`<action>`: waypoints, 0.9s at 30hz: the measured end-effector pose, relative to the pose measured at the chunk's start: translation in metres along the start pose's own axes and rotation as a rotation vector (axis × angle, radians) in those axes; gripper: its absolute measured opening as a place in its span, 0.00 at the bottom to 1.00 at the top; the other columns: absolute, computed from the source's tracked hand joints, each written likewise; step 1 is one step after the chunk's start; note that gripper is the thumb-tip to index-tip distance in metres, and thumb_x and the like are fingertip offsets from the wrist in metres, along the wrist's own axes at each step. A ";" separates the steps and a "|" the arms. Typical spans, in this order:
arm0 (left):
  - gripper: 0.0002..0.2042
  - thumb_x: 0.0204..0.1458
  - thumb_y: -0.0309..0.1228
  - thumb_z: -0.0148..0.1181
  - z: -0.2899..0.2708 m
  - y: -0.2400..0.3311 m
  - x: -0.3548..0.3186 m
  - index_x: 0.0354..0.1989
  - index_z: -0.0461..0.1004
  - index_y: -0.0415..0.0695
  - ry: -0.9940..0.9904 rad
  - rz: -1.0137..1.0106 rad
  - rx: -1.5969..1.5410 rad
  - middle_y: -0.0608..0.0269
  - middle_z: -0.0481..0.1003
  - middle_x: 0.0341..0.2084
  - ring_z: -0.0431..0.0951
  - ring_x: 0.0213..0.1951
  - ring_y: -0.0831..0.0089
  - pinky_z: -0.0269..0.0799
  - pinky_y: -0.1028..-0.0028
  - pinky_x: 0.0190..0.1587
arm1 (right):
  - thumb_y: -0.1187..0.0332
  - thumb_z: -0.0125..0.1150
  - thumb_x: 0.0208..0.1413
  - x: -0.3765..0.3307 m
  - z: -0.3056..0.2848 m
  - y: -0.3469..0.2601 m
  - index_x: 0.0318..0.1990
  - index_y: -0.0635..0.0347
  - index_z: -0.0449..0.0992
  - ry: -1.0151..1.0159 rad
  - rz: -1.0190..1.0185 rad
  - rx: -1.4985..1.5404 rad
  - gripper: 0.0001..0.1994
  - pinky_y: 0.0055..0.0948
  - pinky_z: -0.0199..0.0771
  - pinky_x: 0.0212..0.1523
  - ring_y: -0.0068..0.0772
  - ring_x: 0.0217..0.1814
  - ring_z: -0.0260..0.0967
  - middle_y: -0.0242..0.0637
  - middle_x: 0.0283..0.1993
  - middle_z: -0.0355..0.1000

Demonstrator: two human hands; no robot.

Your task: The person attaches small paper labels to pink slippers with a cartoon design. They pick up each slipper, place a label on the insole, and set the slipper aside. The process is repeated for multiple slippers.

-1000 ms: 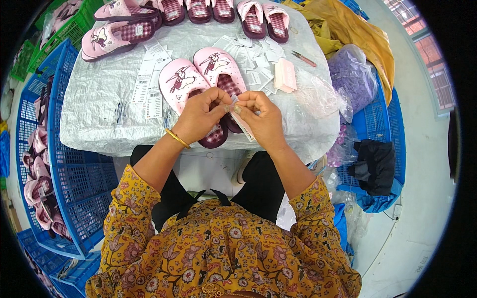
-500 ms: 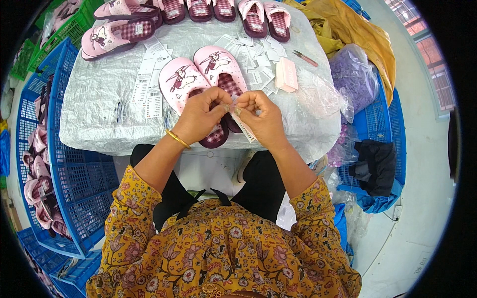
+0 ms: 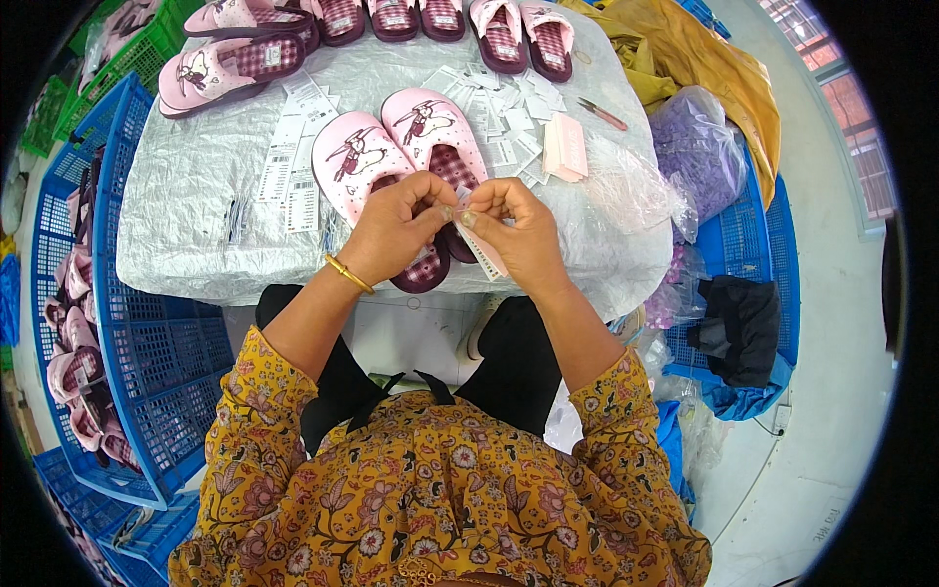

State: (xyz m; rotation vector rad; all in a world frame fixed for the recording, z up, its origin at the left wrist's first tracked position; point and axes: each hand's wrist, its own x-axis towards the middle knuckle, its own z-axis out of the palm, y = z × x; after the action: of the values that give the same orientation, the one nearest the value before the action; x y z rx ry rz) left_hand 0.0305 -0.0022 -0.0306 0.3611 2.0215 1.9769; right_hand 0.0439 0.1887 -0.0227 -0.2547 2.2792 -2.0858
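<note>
A pair of pink slippers with an animal design, the left slipper [image 3: 344,161] and the right slipper [image 3: 430,122], lies in front of me, toes pointing away. Over their checked insoles, my left hand [image 3: 396,230] and my right hand [image 3: 520,235] meet, thumbs and forefingers pinched together. A narrow white paper tag [image 3: 483,256] with print on it hangs below my right fingers, over the right slipper's heel. Whatever my left fingertips pinch is too small and covered to make out.
More pink slippers [image 3: 499,41] line the table's far edge. Loose white tags [image 3: 499,117], a pink block-shaped box [image 3: 564,147] and small snips [image 3: 603,114] lie to the right, near clear plastic bags [image 3: 626,186]. Blue crates [image 3: 161,342] flank the table; the left one holds slippers.
The paper tag has turned slightly under my right fingers. Both hands keep nearly the same place and pinch, and the slippers lie as before.
</note>
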 end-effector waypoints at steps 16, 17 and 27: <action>0.02 0.58 0.23 0.57 0.003 0.000 0.001 0.38 0.73 0.40 0.043 0.037 -0.044 0.72 0.72 0.26 0.68 0.25 0.85 0.66 0.81 0.29 | 0.81 0.65 0.53 0.001 0.004 0.004 0.41 0.63 0.75 -0.011 -0.005 -0.029 0.09 0.17 0.73 0.39 0.14 0.36 0.70 0.28 0.35 0.75; 0.03 0.58 0.22 0.56 0.002 0.000 0.001 0.39 0.73 0.39 0.027 0.031 -0.042 0.71 0.72 0.28 0.69 0.26 0.86 0.67 0.82 0.29 | 0.80 0.65 0.53 0.001 0.004 0.003 0.41 0.63 0.75 -0.013 -0.008 -0.035 0.09 0.17 0.73 0.39 0.14 0.36 0.70 0.28 0.35 0.75; 0.04 0.58 0.20 0.56 -0.006 -0.002 0.003 0.40 0.70 0.39 -0.049 0.031 -0.044 0.70 0.73 0.31 0.71 0.29 0.85 0.69 0.82 0.32 | 0.78 0.67 0.51 0.001 0.007 -0.002 0.45 0.61 0.74 -0.054 -0.001 -0.150 0.14 0.21 0.75 0.39 0.18 0.35 0.73 0.32 0.35 0.77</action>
State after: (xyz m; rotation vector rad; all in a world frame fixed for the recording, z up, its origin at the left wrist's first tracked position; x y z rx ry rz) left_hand 0.0258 -0.0067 -0.0330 0.4298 1.9505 2.0072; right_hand 0.0441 0.1811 -0.0211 -0.3142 2.4058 -1.8863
